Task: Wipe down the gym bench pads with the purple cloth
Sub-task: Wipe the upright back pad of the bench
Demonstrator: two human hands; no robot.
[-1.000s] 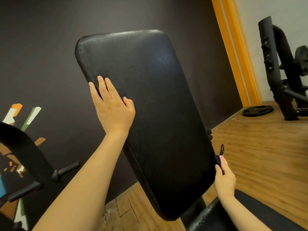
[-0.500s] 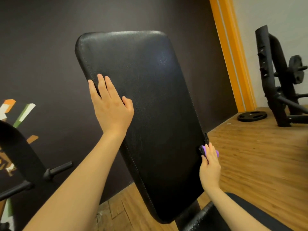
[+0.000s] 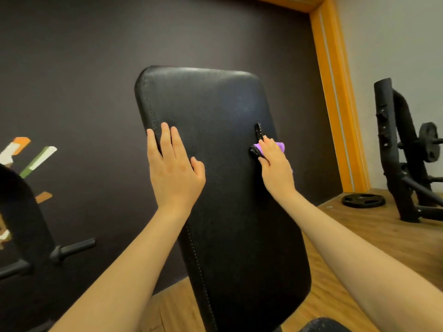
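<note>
The upright black back pad (image 3: 223, 200) of the bench fills the middle of the view. My left hand (image 3: 173, 171) lies flat on its upper left part, fingers straight and reaching the stitched left edge. My right hand (image 3: 275, 164) holds the purple cloth (image 3: 281, 146) bunched against the pad near its right edge. A black strip of the cloth sticks up above my fingers, and most of the cloth is hidden under the hand. A corner of the black seat pad (image 3: 321, 325) shows at the bottom.
A black weight rack (image 3: 393, 164) stands at the right on the wooden floor, with a weight plate (image 3: 363, 200) lying beside it. Another black machine (image 3: 24, 224) with pegs (image 3: 74, 248) is at the left. Behind are a dark wall and an orange frame (image 3: 335, 92).
My right hand has carried the cloth up the pad's right edge, from low on the side to the upper half. My left hand has stayed flat on the pad.
</note>
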